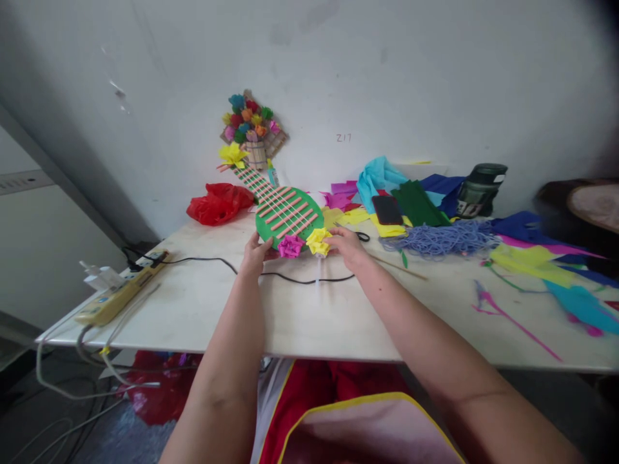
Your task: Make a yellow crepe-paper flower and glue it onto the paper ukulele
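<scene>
A green round craft board [289, 216] crossed with pink and orange sticks lies on the white table [309, 309], its striped neck running back to a bunch of paper flowers [251, 125] against the wall. My left hand [255, 253] grips the board's near left edge, fingers curled. My right hand [345, 248] is closed on a yellow paper flower [318, 241] at the board's near right edge. A magenta paper flower [290, 245] sits on the rim between my hands.
A black cable [290, 277] runs across the table to a yellow power strip [118, 293] at the left edge. A red plastic bag [217, 203] lies behind. Right: coloured paper scraps, purple string [440, 237], a dark phone [387, 209], a green jar [478, 190].
</scene>
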